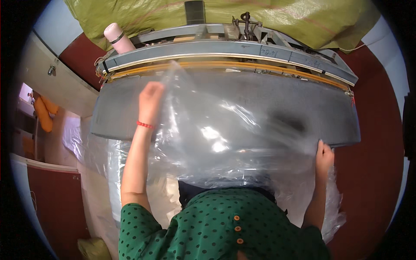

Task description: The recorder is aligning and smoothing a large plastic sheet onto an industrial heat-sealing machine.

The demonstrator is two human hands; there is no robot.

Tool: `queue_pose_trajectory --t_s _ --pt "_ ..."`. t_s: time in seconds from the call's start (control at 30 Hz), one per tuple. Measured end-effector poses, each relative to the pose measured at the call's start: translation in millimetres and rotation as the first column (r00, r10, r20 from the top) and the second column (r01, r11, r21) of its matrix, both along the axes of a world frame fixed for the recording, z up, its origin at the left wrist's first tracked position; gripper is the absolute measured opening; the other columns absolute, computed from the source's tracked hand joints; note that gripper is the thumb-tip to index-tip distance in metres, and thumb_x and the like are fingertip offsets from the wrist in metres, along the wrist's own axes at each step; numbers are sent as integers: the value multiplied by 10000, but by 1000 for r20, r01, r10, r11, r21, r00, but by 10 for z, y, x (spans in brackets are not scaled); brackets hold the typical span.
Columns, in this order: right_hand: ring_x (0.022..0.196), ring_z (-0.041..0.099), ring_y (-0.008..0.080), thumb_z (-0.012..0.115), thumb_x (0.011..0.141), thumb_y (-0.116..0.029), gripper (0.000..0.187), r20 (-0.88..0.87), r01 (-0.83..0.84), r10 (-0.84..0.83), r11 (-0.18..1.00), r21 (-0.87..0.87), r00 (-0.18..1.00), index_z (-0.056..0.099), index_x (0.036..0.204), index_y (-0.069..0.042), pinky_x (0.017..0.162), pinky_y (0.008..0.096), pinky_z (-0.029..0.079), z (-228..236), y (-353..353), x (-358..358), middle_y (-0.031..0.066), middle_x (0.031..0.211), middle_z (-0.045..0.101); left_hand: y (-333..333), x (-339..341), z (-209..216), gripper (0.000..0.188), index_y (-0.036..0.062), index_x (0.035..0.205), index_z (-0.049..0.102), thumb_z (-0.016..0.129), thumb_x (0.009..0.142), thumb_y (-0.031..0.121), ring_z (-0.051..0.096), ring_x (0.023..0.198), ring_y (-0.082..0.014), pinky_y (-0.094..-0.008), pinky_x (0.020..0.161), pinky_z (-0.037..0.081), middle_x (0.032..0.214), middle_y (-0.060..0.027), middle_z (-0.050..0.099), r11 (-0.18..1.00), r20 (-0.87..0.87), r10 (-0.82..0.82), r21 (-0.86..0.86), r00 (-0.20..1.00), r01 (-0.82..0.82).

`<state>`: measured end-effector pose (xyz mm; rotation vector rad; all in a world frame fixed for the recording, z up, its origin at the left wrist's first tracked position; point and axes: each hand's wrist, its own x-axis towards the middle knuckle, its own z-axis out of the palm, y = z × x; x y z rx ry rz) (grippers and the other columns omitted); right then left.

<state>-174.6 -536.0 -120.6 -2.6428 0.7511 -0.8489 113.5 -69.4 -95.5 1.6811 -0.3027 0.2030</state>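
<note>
A large sheet of clear plastic film (208, 130) spreads between my two hands, shiny and creased, over a long grey padded work surface (117, 104). My left hand (151, 97), with a red bead bracelet at the wrist, is raised over the left part of the surface, its fingers closed on the film's upper left part. By the surface's near right corner, my right hand (325, 156) pinches the film's right edge. More film hangs down below the near edge of the surface and beside my right forearm.
Behind the surface runs a grey metal frame (195, 50) with yellowish strips and a dark clamp (246, 26). A pink bottle (118, 38) stands at its left end. Green-yellow woven sheeting (299, 21) covers the back. An open doorway lies at left, with crumpled plastic (73, 134) near it.
</note>
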Motion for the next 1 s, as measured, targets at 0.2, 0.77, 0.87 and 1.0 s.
queue_pose_trajectory --t_s 0.2,0.77,0.87,1.0 --pt "670 539 296 597 740 -124 143 -201 -148 139 988 -35 970 575 713 15 600 342 416 582 334 151 140 723 547 -456 -643 364 82 38 815 530 525 830 118 521 773 -119 -247 707 388 937 -82 574 875 -80 -340 -392 937 284" --pt "638 498 52 536 833 -116 97 580 -749 603 44 661 548 553 817 -22 597 194 407 1094 1980 1967 -1 710 552 -831 -1669 339 371 -10 1105 494 574 779 149 442 1111 -307 -365 914 358 1166 -188 479 689 207 -600 624 773 368" --pt "610 481 45 527 848 -136 107 623 -748 506 68 660 596 543 822 -34 562 187 395 1069 1854 1946 -12 688 538 -733 -1718 364 451 -4 1122 477 602 751 219 432 1117 -319 -381 915 359 1165 -190 475 426 87 -850 692 519 583" --pt "590 429 9 523 858 -140 110 666 -791 469 131 597 580 540 827 -36 522 160 352 1117 1813 1814 -45 669 507 -584 -1395 348 299 0 1008 532 591 747 135 501 1008 -304 -346 856 393 1057 -147 539 914 412 -104 399 905 -76"
